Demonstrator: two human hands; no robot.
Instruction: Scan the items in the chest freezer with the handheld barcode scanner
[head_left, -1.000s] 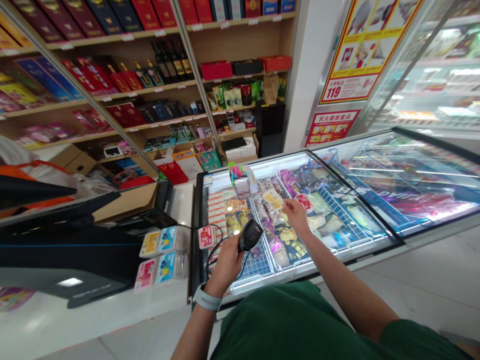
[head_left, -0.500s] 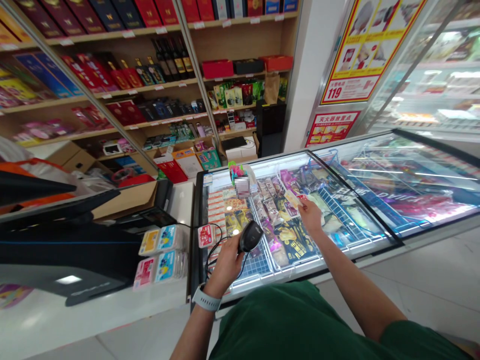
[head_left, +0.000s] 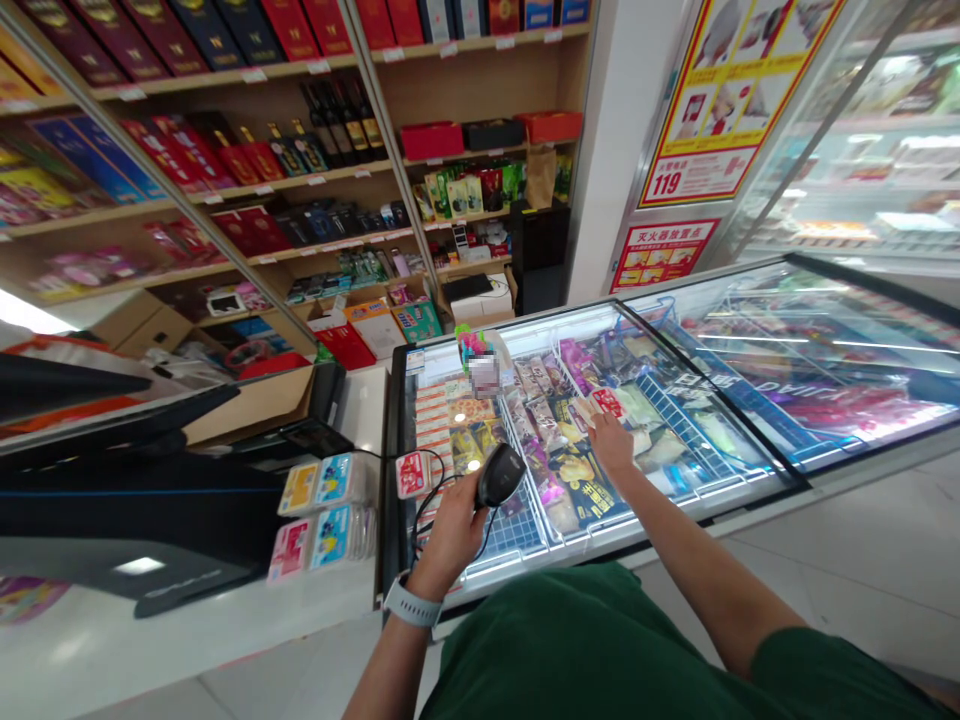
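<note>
My left hand [head_left: 452, 530] is wrapped around the handle of a black corded barcode scanner [head_left: 501, 475], whose head points away over the freezer glass. My right hand [head_left: 613, 445] pinches a small pale packet [head_left: 583, 412] above the glass; its print is too blurred to read. Just beyond the right fingers is a red-and-white pack [head_left: 608, 402], and I cannot tell whether the hand touches it. Under both hands stretches the glass-topped chest freezer [head_left: 589, 535] with bagged frozen food in wire baskets. A small red-and-white box [head_left: 413, 473] sits beside the scanner's cable.
Small coloured packs [head_left: 330, 510] stand on the white counter [head_left: 225, 640] at left, beside a dark monitor [head_left: 150, 500]. A colourful packaged item [head_left: 474, 345] rests at the freezer's far edge. Shelves of boxes and bottles [head_left: 345, 120] line the back, next to a white pillar [head_left: 611, 130].
My right hand has moved slightly left and nearer with the pale packet, so more of the red-and-white pack shows. My left hand and the scanner have barely moved.
</note>
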